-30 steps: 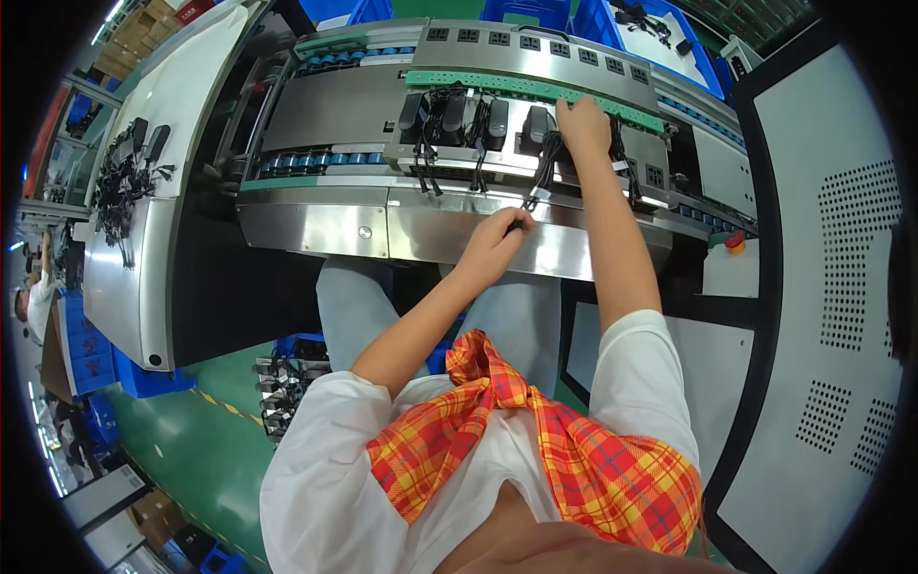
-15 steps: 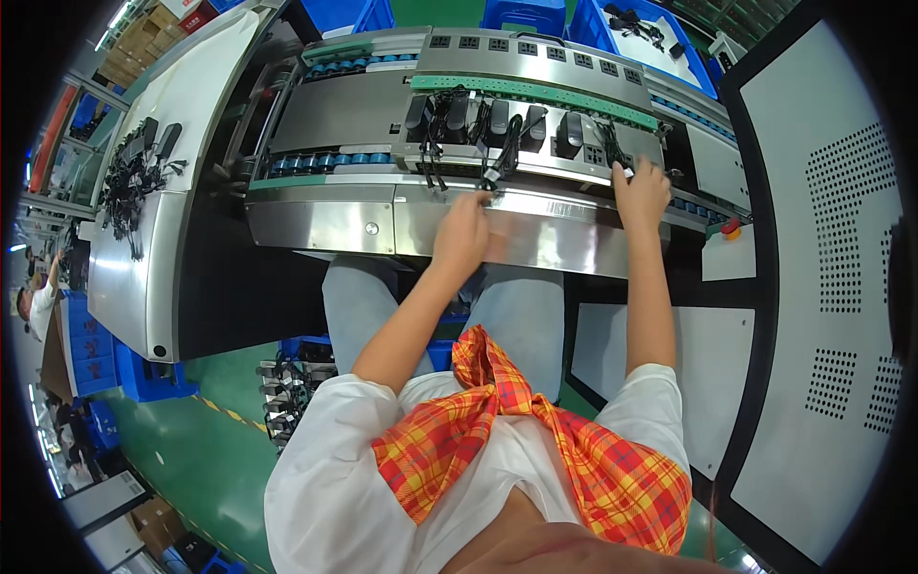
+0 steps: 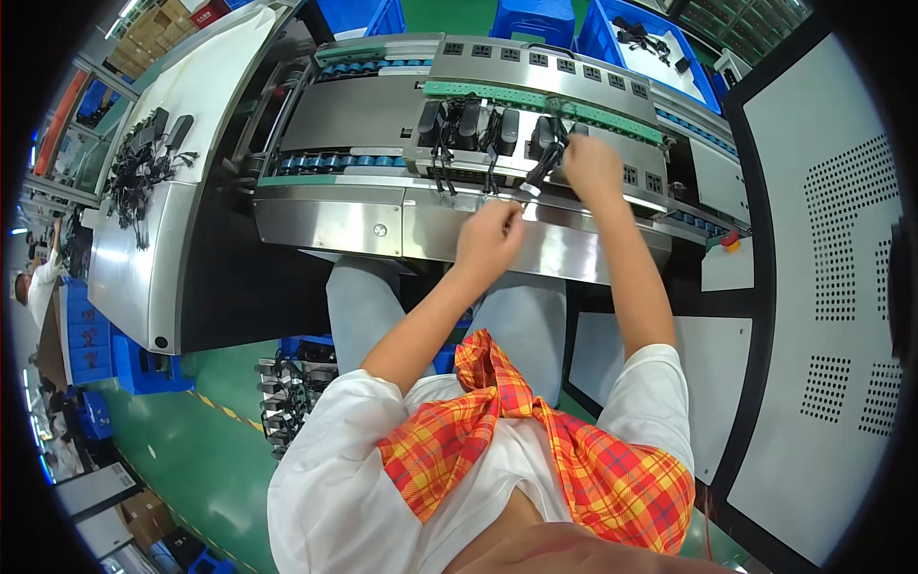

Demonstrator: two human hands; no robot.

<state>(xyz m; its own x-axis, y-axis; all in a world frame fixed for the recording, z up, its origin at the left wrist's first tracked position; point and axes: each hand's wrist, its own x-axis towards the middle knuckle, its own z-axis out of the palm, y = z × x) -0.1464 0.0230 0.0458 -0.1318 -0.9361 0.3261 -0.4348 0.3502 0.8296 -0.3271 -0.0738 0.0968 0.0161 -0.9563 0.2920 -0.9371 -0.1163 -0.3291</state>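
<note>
Several black power adapters [image 3: 469, 121] with bundled cords stand in a row on the metal fixture of a conveyor. My left hand [image 3: 490, 235] is closed at the fixture's front edge, its fingertips at the white-ended tip of a black cord [image 3: 541, 170]. My right hand [image 3: 595, 172] is over the right part of the row, fingers curled beside that cord bundle and an adapter [image 3: 578, 130]. What its fingertips grip is hidden behind the hand.
Sockets line the metal panel [image 3: 593, 73] behind a green strip [image 3: 521, 95]. More corded adapters [image 3: 143, 172] lie on the left machine top. Blue bins [image 3: 593, 29] stand beyond the conveyor. A red button [image 3: 731, 239] sits at right, beside a tall perforated panel [image 3: 798, 287].
My right hand has moved left from the fixture's right end to the row of adapters. My left hand has shifted slightly right and down. The white-ended cord tip has moved right.
</note>
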